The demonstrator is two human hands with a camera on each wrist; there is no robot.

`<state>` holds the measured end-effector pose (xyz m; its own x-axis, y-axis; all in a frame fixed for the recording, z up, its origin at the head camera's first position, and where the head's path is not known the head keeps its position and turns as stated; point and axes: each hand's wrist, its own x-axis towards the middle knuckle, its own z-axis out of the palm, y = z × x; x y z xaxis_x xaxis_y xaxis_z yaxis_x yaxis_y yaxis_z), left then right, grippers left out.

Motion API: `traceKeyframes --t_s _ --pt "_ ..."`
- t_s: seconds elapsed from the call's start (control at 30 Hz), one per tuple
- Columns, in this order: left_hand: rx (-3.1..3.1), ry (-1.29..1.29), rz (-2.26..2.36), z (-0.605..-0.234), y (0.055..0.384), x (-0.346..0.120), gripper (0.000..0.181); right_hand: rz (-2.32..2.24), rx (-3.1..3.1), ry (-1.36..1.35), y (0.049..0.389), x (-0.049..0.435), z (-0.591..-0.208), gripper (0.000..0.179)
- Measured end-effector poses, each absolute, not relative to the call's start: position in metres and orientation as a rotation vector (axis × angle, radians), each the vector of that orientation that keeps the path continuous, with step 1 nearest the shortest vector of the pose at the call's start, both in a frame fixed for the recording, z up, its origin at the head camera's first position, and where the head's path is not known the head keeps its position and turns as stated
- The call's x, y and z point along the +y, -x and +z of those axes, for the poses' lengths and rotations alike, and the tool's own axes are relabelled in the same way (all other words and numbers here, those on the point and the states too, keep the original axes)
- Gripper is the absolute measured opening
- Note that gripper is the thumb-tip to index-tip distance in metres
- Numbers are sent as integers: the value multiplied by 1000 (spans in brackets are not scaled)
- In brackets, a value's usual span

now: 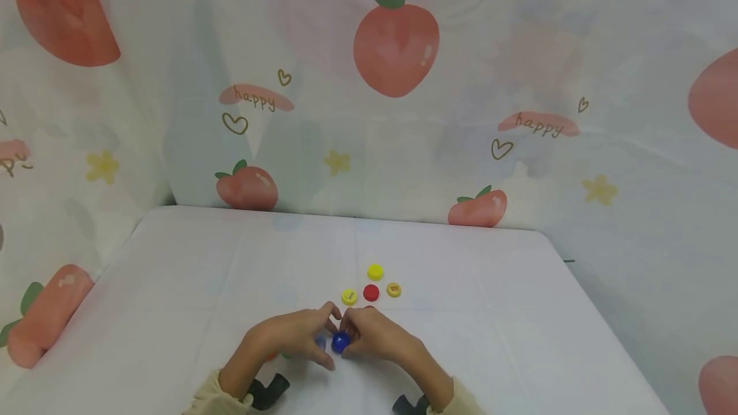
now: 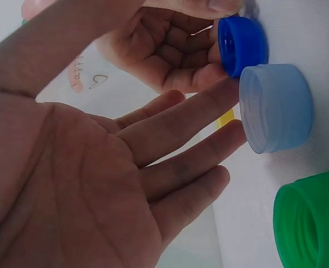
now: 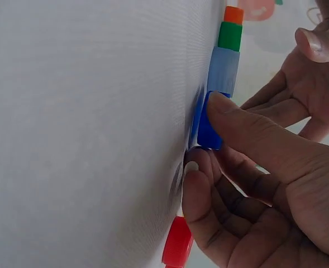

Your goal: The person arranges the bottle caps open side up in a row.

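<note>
A dark blue bottle cap (image 1: 341,342) stands on the white table, and my right hand (image 1: 375,335) pinches it between thumb and fingers. Touching or almost touching it is a translucent light blue cap (image 2: 279,109), open side up. My left hand (image 1: 300,332) is spread around the light blue cap with its fingers straight, the fingertips close to both blue caps; whether they touch is unclear. A green cap (image 2: 312,223) sits on the far side of the light blue one, and an orange cap (image 3: 234,15) lies beyond it, mostly covered by the left hand in the head view.
Ahead of the hands lie two yellow caps (image 1: 375,272), a red cap (image 1: 371,292) and an orange-yellow cap (image 1: 394,289). Another red cap (image 3: 177,241) is near the right fingers. A fruit-print curtain (image 1: 398,146) borders the white table (image 1: 490,312).
</note>
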<state>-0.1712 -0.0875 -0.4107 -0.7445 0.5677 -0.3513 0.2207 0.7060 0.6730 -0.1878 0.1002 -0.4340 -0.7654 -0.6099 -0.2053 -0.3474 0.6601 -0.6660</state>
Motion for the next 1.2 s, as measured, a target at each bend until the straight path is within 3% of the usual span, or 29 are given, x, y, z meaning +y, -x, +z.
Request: traceKeyframes --t_s 0.63,1.2 --pt "2373 -596 830 -409 169 -86 60 -743 2514 747 182 103 -428 37" --pt "2625 -457 957 -408 180 -84 45 -800 2653 763 203 134 -409 32"
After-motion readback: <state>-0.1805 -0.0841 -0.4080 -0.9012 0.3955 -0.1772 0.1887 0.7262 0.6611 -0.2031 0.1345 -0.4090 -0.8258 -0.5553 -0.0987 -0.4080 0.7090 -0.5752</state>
